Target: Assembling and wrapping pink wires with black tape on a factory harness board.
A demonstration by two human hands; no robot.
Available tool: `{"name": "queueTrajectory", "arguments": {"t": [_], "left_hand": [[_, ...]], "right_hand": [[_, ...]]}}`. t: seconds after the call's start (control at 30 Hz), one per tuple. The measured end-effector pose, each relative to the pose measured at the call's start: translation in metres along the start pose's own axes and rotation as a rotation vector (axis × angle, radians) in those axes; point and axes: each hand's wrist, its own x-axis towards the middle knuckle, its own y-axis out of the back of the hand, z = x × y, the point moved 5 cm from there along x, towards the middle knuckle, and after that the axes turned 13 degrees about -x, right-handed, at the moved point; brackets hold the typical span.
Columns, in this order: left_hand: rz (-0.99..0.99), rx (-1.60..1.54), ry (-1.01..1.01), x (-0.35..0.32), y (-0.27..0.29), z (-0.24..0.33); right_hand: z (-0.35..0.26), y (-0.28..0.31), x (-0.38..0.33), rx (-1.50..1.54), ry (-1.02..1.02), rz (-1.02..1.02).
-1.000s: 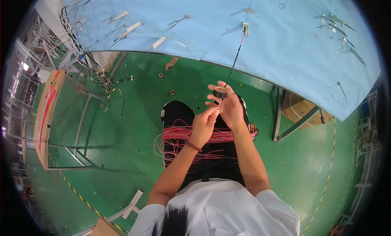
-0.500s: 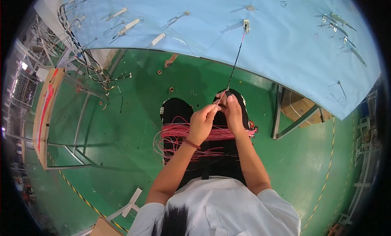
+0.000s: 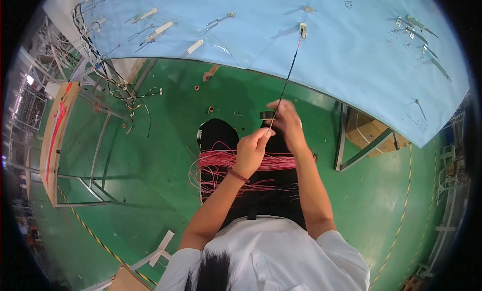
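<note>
My left hand (image 3: 251, 149) pinches the lower end of a thin wire bundle (image 3: 287, 81), with thumb and fingertips closed on it. The bundle is wrapped dark along most of its length and pink near the top. It runs taut up to a white connector holder (image 3: 303, 31) on the blue board. A roll of black tape (image 3: 267, 115) is at the bundle just above my left fingertips. My right hand (image 3: 288, 124) is beside the roll, its fingers blurred by motion, so whether they grip the roll is unclear.
Pink and red wires (image 3: 246, 160) lie across my lap. The blue board (image 3: 341, 55) spans the far side, with several upright pegs and holders. A dark wire harness (image 3: 118, 85) hangs at its left. A wooden-topped stand (image 3: 54, 145) is at left; a cardboard box (image 3: 369, 133) sits under the board.
My right hand has swung slightly up and right, away from my left fingertips, and its fingers have spread. The tape roll now shows clearly. My left hand stays nearly in place on the bundle.
</note>
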Motion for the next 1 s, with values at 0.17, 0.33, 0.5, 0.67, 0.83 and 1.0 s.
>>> {"name": "queueTrajectory", "arguments": {"t": [0.17, 0.33, 0.5, 0.67, 0.83, 1.0], "left_hand": [[0.045, -0.147, -0.086, -0.003, 0.006, 0.005], [0.072, 0.058, -0.124, -0.011, 0.014, 0.003], [0.003, 0.386, -0.177, -0.018, 0.010, -0.002], [0.057, 0.063, -0.103, -0.015, 0.009, 0.012], [-0.031, -0.223, 0.186, -0.020, 0.015, -0.007], [-0.018, -0.149, -0.017, -0.024, 0.020, -0.003]], "right_hand": [[0.022, -0.042, -0.041, 0.652, -0.240, -0.348], [0.010, -0.020, -0.066, 0.011, 0.097, -0.098], [-0.088, -0.018, -0.066, -0.966, 0.639, -0.054], [-0.013, 0.007, -0.022, 0.071, -0.030, 0.065], [0.010, -0.042, -0.044, 0.673, -0.269, -0.474], [0.030, -0.041, -0.074, 0.705, -0.236, -0.340]]}}
